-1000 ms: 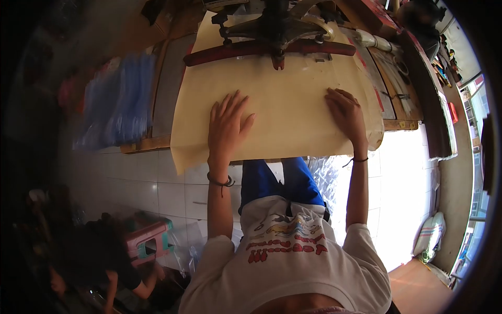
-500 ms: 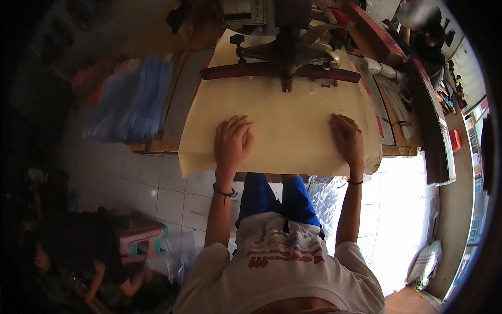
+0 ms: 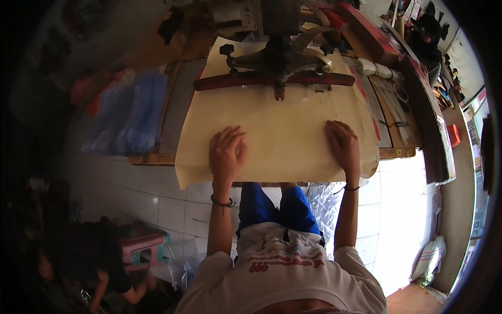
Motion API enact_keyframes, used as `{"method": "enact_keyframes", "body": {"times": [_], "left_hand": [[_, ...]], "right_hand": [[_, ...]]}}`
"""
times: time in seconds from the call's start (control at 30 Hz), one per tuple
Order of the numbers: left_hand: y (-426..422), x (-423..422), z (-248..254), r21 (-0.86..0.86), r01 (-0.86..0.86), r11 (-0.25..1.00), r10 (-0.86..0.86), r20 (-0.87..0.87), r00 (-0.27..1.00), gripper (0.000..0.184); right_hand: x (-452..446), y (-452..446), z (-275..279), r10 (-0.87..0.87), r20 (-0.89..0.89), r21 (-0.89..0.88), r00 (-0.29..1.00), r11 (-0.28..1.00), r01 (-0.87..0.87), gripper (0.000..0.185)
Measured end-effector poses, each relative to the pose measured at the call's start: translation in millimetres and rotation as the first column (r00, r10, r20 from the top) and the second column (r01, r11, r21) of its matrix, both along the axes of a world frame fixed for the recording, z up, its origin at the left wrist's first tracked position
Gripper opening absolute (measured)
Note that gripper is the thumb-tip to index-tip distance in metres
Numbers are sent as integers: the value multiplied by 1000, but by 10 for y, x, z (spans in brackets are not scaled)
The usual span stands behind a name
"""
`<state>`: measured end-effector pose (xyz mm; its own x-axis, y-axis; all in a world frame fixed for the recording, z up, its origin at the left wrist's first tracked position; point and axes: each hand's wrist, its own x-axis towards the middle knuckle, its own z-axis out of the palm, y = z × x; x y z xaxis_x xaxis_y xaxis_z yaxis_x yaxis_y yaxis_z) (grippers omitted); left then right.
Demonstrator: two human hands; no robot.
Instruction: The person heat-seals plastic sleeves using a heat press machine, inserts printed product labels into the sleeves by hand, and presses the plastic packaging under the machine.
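Note:
A large cream-yellow sheet [image 3: 285, 123] covers the bench under a machine with a long dark red bar [image 3: 230, 81]. My left hand [image 3: 226, 153] rests on the sheet's left part, fingers stretched forward and thumb apart. On the right part lies my right hand [image 3: 343, 146], palm down, its fingers close together and slightly bent. Neither hand holds anything that I can see. Beyond both hands, the bar runs across the sheet, attached to a dark metal bracket [image 3: 274, 58]. The sheet's near edge hangs over the bench front.
Stacked bluish plastic bags [image 3: 128, 112] lie on the left. A clear plastic roll [image 3: 380, 69] and long boxes [image 3: 366, 34] line the right side. At lower left, a person in dark clothes [image 3: 89, 256] is near a red-and-green stool [image 3: 144, 248].
The view has tilted, so the bench and machine appear slightly lower. Both hands stay on the sheet in nearly the same places. The blue bags look sharper now.

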<state>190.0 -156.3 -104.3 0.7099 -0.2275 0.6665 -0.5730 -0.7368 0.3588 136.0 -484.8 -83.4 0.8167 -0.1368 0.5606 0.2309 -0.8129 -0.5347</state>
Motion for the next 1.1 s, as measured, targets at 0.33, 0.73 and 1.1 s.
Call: {"method": "enact_keyframes", "body": {"times": [0.33,0.73,1.1], "left_hand": [[32,16,-53,9,8,1000,-8,-16,1000,16],[30,9,-51,-12,8,1000,-8,-8,1000,15],[33,24,-68,-11,9,1000,-9,8,1000,15]], "right_hand": [[9,28,8,1,20,-51,1000,999,0,16],[18,32,-4,1,18,-53,1000,999,0,17],[17,17,-11,10,35,-57,999,998,-8,16]]}}
